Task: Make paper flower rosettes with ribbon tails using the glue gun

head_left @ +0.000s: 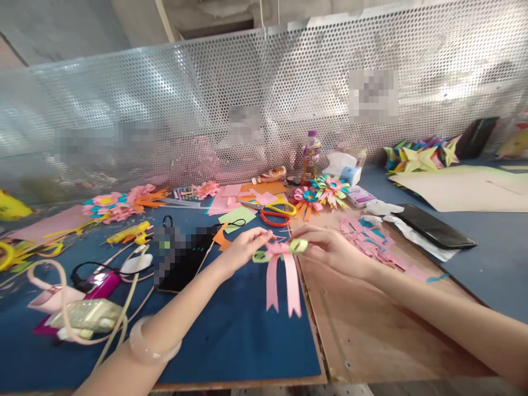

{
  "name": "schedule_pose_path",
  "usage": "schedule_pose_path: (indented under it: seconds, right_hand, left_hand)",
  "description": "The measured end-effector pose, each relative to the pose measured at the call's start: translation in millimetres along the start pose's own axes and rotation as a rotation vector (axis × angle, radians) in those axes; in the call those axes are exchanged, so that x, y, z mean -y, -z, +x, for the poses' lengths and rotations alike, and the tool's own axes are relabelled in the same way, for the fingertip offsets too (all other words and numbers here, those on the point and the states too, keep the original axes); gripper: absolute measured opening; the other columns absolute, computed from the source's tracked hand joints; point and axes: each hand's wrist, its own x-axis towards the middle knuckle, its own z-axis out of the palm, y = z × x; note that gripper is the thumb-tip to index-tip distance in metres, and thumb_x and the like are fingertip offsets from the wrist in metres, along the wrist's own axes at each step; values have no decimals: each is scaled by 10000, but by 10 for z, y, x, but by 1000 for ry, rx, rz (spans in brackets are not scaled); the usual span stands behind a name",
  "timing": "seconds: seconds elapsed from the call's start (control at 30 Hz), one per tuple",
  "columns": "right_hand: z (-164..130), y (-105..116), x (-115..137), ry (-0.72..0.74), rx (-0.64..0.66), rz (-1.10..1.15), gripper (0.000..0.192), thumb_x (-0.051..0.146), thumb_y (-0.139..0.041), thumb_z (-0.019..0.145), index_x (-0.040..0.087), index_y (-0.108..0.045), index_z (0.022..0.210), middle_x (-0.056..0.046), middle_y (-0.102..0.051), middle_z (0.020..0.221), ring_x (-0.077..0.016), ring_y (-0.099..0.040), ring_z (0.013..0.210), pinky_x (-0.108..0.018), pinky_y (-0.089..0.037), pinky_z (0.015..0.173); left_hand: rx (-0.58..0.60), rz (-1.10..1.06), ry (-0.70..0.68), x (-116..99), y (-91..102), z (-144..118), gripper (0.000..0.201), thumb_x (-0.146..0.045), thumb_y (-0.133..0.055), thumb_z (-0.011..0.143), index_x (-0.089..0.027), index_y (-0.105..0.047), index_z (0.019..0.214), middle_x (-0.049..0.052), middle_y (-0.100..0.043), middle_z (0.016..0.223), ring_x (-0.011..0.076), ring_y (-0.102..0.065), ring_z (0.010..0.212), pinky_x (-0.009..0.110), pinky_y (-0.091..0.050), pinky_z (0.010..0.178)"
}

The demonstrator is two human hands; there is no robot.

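Observation:
Between my two hands a pink and light-green paper flower [277, 250] is held up above the table, with two notched pink strips hanging down from it. My left hand [247, 247] pinches its left upper edge, fingers closed. On the other side my right hand [325, 246] grips near a green loop, its fingers bent around the edge. Just beyond the hands lie scissors [275, 215] with yellow and red handles. Two finished-looking paper flowers [308, 199] in pink, blue and orange sit behind my right hand.
A phone [192, 264] lies left of my left forearm, near a yellow glue gun [131, 233] and tangled cables. Pink paper scraps [369, 242] and a black phone [435, 225] lie to the right. A drink bottle [311, 157] stands before the perforated metal screen [231, 82].

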Motion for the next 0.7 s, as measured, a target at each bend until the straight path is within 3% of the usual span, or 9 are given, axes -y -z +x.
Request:
schedule_pose_path:
  seconds: [0.13,0.23,0.37,0.5,0.7]
  right_hand:
    - [26,-74,0,-323,-153,463,244,408,-604,807,177,-666,854,-34,-628,863,-156,-561,799,-301,-444,734]
    - [26,-147,6,-423,-148,725,243,386,-671,752,151,-651,809,-39,-621,808,-142,-556,735,-264,-424,660]
    - [13,-192,53,-427,-137,809,221,356,-652,758,139,-644,796,-46,-622,776,-143,-559,689,-265,-407,618]
    - [15,-192,114,-362,-27,807,223,321,-501,826,150,-620,744,-41,-620,710,-154,-550,636,-287,-407,610]
    - [22,-213,171,-367,-113,747,243,357,-547,809,180,-653,937,-40,-658,874,-187,-581,792,-338,-428,794]
  left_hand:
    - [36,-409,25,-41,-19,-3,723,-722,-193,822,-151,-618,949,95,-643,913,217,-596,873,343,-455,801]
    - [96,-513,69,-21,-53,-41,631,-708,-289,817,-182,-610,954,70,-639,914,193,-605,832,321,-460,788]
    - [8,-378,64,7,-129,-89,297,-378,-643,772,-200,-601,1006,41,-634,1060,190,-583,985,296,-430,867]
    - [-9,-333,40,-15,-194,-113,302,-295,-620,789,-184,-600,1069,61,-641,1109,228,-571,1061,324,-431,891]
    - [-46,-270,36,-91,-253,-158,290,-294,-620,791,-166,-606,1051,72,-654,1112,244,-585,1068,337,-445,895]
